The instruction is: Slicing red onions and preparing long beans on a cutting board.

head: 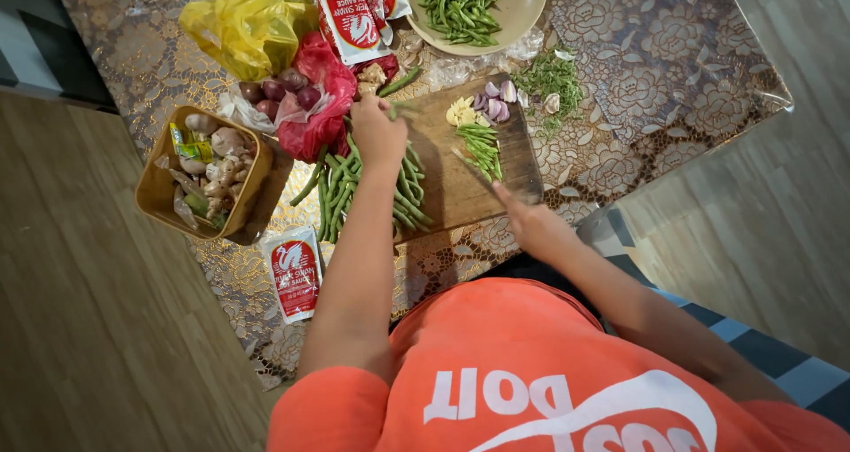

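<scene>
- Firstly, the left hand rests on the wooden cutting board, its grip closed around a long green bean.
- Right hand, at the board's near right corner, has its grip closed on a knife whose blade lies across the board.
- On the board: a pile of whole beans at its left edge, cut bean pieces, garlic and halved shallots at its far right.
- Beyond the board, a plate of cut beans; left of it, a brown basket and a red sachet on the desk.
</scene>
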